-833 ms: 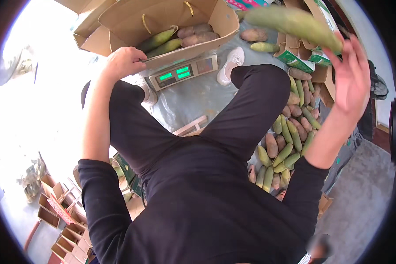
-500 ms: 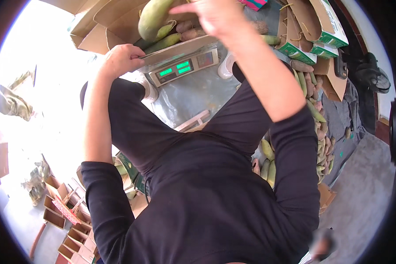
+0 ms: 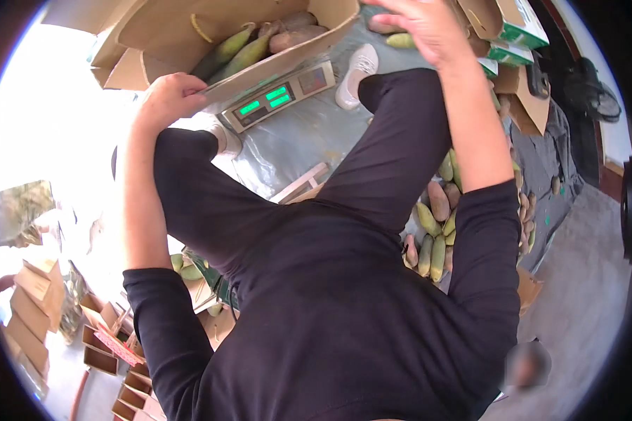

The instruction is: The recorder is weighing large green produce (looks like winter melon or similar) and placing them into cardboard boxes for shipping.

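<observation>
The long green mango that the right hand point(image 3: 428, 28) carried a moment ago is gone; it now hangs over the cardboard box point(image 3: 189, 28) on the scale point(image 3: 277, 95), fingers loose, empty. The left hand point(image 3: 168, 98) pinches the box's stiff flap. Smooth green-and-reddish mangoes point(image 3: 260, 43) lie inside.

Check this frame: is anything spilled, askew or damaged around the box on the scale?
Nothing stands out. The cardboard box sits on the scale with mangoes inside, the left hand at its edge, the right hand above it. Loose mangoes lie heaped on the floor sheet, not scattered.
</observation>
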Demonstrator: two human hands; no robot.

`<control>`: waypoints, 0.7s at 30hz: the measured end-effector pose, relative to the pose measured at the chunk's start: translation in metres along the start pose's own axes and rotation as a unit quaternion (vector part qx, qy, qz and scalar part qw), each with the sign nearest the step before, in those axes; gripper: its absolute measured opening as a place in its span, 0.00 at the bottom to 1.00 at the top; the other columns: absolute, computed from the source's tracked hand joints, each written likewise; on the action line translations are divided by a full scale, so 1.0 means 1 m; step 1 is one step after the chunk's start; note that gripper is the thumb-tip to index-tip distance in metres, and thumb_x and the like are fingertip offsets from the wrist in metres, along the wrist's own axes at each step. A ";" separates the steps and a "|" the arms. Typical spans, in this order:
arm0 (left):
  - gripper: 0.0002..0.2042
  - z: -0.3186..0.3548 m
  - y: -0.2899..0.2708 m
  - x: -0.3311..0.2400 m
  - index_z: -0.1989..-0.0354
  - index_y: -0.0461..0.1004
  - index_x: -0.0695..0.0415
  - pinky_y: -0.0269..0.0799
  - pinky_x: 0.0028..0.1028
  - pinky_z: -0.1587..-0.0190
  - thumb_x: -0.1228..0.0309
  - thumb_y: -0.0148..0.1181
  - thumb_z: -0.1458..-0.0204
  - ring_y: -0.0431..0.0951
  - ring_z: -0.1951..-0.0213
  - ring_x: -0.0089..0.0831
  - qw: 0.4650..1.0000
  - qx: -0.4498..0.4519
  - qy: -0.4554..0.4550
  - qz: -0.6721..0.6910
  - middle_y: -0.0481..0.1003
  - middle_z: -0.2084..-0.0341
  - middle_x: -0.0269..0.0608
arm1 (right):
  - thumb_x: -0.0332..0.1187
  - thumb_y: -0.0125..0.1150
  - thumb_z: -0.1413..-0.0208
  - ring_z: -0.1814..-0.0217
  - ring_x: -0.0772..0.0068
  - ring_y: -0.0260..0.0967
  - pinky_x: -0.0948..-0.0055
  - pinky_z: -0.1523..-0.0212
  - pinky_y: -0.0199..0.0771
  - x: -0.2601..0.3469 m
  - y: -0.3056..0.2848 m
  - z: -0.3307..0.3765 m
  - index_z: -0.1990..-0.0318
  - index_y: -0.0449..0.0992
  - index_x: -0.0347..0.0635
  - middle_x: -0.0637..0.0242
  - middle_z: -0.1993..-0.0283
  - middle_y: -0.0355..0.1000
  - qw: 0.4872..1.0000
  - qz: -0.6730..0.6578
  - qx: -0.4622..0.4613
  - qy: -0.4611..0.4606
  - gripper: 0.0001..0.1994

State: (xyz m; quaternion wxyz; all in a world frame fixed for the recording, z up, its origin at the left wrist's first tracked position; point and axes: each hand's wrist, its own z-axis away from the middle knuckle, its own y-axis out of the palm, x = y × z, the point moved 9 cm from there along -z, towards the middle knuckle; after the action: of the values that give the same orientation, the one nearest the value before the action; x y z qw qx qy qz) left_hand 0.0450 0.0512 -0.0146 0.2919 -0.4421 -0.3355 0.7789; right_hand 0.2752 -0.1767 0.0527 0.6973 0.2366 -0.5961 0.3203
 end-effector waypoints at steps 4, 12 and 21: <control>0.12 -0.009 0.003 -0.008 0.67 0.76 0.62 0.70 0.27 0.67 0.70 0.57 0.60 0.76 0.73 0.28 0.999 -0.005 0.022 0.023 0.75 0.76 0.44 | 0.29 0.51 0.44 0.59 0.75 0.69 0.77 0.63 0.71 -0.017 -0.105 0.062 0.55 0.70 0.39 0.67 0.60 0.71 0.989 -0.026 -0.143 -0.005 0.10; 0.14 -0.010 0.004 0.021 0.58 0.74 0.63 0.70 0.24 0.62 0.74 0.57 0.55 0.75 0.66 0.24 0.999 0.026 -0.024 0.019 0.76 0.67 0.43 | 0.32 0.57 0.50 0.67 0.80 0.69 0.76 0.69 0.68 -0.253 -0.205 0.239 0.60 0.76 0.42 0.72 0.69 0.73 0.913 0.124 -0.280 0.270 0.11; 0.13 -0.024 0.015 0.005 0.57 0.74 0.62 0.68 0.24 0.55 0.72 0.57 0.51 0.74 0.61 0.25 0.997 0.040 -0.030 -0.051 0.75 0.62 0.40 | 0.33 0.49 0.48 0.73 0.70 0.70 0.69 0.74 0.67 -0.454 -0.165 0.469 0.69 0.76 0.44 0.67 0.73 0.73 0.837 0.116 -0.269 0.462 0.09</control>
State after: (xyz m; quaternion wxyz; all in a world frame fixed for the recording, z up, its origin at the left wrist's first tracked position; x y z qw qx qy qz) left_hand 0.0613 0.0520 -0.0384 0.3387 -0.3884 -0.3350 0.7888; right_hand 0.0385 -0.6984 -0.3019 0.8856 -0.2067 -0.2908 0.2975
